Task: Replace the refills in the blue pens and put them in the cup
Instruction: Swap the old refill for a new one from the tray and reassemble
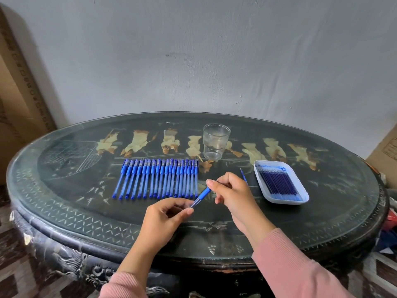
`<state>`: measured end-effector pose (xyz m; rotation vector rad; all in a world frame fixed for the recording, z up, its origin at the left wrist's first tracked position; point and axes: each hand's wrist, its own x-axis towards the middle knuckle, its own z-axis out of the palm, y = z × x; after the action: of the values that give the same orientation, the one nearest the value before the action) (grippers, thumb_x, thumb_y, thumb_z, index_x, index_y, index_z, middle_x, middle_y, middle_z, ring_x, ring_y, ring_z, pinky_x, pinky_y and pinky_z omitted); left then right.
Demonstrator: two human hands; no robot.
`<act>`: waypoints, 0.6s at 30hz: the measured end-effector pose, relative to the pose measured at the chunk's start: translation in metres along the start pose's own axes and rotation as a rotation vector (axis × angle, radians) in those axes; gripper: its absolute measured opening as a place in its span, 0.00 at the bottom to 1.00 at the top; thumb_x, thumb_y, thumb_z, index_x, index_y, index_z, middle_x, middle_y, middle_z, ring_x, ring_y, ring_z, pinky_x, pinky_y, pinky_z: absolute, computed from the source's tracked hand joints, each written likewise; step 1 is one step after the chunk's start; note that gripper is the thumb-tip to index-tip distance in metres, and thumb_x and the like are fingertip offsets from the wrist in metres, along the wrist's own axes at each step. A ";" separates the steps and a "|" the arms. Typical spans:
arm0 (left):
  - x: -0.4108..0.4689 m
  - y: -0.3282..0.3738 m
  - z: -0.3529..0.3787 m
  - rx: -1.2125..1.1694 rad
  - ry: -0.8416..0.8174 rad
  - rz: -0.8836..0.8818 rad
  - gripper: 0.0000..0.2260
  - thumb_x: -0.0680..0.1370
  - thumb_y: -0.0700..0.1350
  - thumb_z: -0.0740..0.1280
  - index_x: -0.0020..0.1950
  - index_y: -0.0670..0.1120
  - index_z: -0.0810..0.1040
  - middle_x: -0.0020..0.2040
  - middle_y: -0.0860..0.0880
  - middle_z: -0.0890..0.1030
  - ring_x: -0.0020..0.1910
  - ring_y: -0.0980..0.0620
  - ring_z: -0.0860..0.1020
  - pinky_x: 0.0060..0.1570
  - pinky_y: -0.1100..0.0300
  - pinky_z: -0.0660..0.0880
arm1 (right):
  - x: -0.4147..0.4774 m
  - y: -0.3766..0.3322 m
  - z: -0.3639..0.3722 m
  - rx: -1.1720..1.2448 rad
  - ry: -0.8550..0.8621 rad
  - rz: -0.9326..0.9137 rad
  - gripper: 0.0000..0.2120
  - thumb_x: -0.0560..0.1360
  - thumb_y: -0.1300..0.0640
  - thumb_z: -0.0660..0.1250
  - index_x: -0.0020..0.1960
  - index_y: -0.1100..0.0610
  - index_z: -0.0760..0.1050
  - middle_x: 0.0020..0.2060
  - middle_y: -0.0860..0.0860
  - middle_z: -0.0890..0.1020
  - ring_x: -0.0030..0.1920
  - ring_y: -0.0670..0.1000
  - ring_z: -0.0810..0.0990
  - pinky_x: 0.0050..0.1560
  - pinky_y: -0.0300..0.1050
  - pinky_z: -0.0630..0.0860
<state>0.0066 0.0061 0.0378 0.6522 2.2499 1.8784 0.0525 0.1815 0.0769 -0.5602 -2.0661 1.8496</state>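
Note:
A blue pen (201, 196) is held over the table between both hands. My left hand (165, 218) pinches its clear barrel end, and my right hand (232, 194) pinches the blue grip end. A thin blue refill (244, 177) sticks up behind my right hand; whether that hand holds it is unclear. Several blue capped pens (156, 179) lie in a row on the table. An empty clear glass cup (216, 141) stands behind them. A white tray (281, 181) to the right holds several blue refills.
The dark oval table (64, 211) has a glass top with inlaid figures. A cardboard box (19, 93) leans on the wall at the left and another (384, 149) stands at the right. Patterned cloth lies at the table's right edge.

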 end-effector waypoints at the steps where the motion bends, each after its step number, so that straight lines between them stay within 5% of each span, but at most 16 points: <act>1: 0.000 0.000 0.000 -0.001 0.009 0.002 0.07 0.71 0.39 0.76 0.44 0.49 0.86 0.40 0.54 0.85 0.36 0.61 0.80 0.41 0.71 0.74 | 0.001 -0.001 0.001 0.001 -0.011 0.010 0.13 0.74 0.52 0.73 0.40 0.59 0.72 0.30 0.49 0.75 0.33 0.51 0.74 0.42 0.48 0.75; 7: 0.001 -0.003 -0.001 -0.174 0.113 -0.052 0.07 0.73 0.40 0.73 0.48 0.49 0.85 0.42 0.51 0.86 0.41 0.56 0.83 0.44 0.66 0.77 | -0.002 -0.004 0.004 0.129 -0.107 0.043 0.18 0.73 0.42 0.70 0.55 0.54 0.78 0.45 0.46 0.82 0.41 0.46 0.77 0.43 0.42 0.75; 10: 0.001 -0.005 -0.003 -0.303 0.188 -0.102 0.07 0.74 0.39 0.71 0.51 0.46 0.84 0.43 0.47 0.86 0.45 0.50 0.84 0.45 0.59 0.79 | -0.002 0.011 0.008 -0.390 -0.101 -0.136 0.07 0.77 0.52 0.69 0.54 0.50 0.79 0.49 0.44 0.80 0.46 0.42 0.77 0.45 0.31 0.71; 12: 0.002 -0.004 -0.003 -0.335 0.204 -0.114 0.07 0.75 0.38 0.71 0.52 0.45 0.83 0.44 0.46 0.86 0.45 0.48 0.85 0.44 0.59 0.80 | 0.000 0.024 0.013 -0.667 -0.140 -0.298 0.08 0.76 0.56 0.70 0.55 0.52 0.80 0.49 0.42 0.78 0.47 0.40 0.75 0.47 0.28 0.69; 15: 0.002 -0.002 -0.002 -0.358 0.214 -0.117 0.07 0.75 0.37 0.70 0.52 0.44 0.83 0.44 0.47 0.86 0.44 0.49 0.85 0.42 0.63 0.80 | 0.003 0.037 0.020 -0.837 -0.216 -0.442 0.09 0.76 0.55 0.71 0.56 0.53 0.80 0.51 0.46 0.79 0.54 0.45 0.74 0.58 0.39 0.72; 18: 0.003 -0.002 -0.003 -0.379 0.226 -0.109 0.07 0.75 0.37 0.70 0.52 0.44 0.83 0.42 0.47 0.86 0.44 0.50 0.85 0.42 0.65 0.79 | 0.005 0.040 0.022 -0.914 -0.211 -0.493 0.08 0.77 0.53 0.70 0.55 0.54 0.79 0.52 0.48 0.79 0.55 0.47 0.74 0.57 0.41 0.72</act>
<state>0.0026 0.0041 0.0373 0.2657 1.9104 2.3302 0.0404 0.1682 0.0347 -0.0061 -2.8085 0.6577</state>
